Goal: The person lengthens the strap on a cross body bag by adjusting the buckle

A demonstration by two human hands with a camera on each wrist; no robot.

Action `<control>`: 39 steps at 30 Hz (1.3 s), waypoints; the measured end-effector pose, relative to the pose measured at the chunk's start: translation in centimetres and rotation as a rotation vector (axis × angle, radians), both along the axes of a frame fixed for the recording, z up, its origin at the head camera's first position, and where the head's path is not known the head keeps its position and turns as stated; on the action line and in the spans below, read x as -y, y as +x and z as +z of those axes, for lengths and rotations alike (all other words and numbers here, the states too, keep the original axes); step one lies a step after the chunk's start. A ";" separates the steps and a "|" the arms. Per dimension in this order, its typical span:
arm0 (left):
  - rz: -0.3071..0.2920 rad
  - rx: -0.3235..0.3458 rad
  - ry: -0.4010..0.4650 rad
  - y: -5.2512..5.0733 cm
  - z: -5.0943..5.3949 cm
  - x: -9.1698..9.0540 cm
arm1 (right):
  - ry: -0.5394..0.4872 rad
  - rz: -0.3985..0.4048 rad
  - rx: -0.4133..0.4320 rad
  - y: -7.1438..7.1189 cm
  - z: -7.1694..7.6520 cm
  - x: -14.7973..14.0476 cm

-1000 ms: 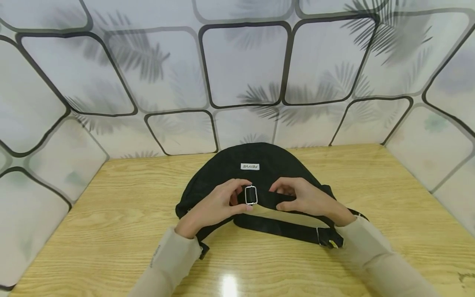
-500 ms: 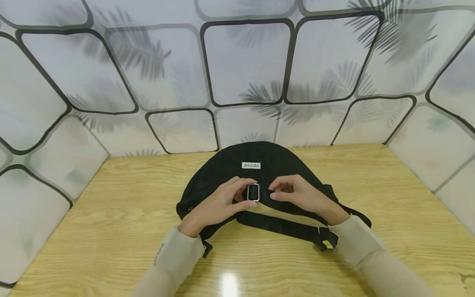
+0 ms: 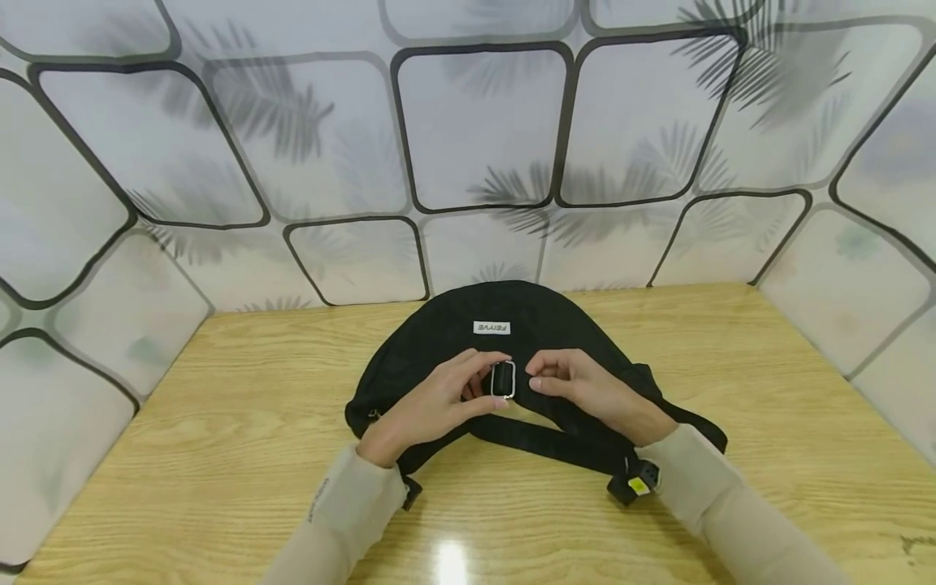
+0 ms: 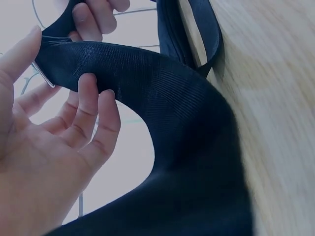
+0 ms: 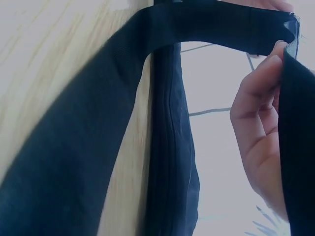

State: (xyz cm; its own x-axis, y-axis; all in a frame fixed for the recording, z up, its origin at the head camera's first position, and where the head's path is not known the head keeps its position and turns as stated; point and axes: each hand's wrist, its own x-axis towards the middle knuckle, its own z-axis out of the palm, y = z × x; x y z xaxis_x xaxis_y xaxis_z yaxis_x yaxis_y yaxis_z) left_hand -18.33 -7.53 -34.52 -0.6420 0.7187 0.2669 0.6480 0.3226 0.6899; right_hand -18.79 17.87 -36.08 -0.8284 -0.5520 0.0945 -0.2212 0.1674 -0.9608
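Note:
A black waist bag with a small white label lies on the wooden table. Above it, my left hand holds a silver metal strap slider, thumb below and index finger above. Black strap webbing runs through the slider, and other left fingers touch it in the left wrist view. My right hand is just right of the slider. In the right wrist view, its thumb and fingertips pinch the strap close to the slider. How the webbing threads inside the slider is partly hidden.
A strap length loops in front of the bag to a black plastic buckle with a yellow mark, near the right sleeve. Another black strap end sits by the left sleeve. A patterned cloth wall stands behind and at both sides.
The slider and left hand have shifted slightly right. The right hand has come closer to the slider, its fingers drawn together. The buckle with the yellow mark has moved a little left.

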 end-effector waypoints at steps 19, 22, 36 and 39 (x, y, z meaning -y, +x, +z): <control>0.002 -0.081 -0.055 0.0 0.5 -0.5 | -0.008 -0.007 0.084 -0.2 0.8 0.2; 0.004 -0.080 -0.065 0.0 0.7 -0.3 | 0.051 0.006 0.067 -0.2 0.9 -0.4; 0.044 -0.010 -0.038 0.1 0.9 0.0 | 0.063 0.063 -0.007 0.2 0.3 -1.3; 0.045 -0.004 -0.044 0.0 0.6 -0.1 | 0.062 0.053 -0.009 0.2 0.2 -1.1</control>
State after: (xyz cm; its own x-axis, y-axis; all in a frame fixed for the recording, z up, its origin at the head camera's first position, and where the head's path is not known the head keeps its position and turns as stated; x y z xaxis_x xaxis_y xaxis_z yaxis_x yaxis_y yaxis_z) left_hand -18.31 -7.42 -33.89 -0.6732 0.7000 0.2383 0.6348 0.3818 0.6717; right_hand -18.61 19.02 -35.86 -0.7973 -0.6000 0.0663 -0.2401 0.2143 -0.9468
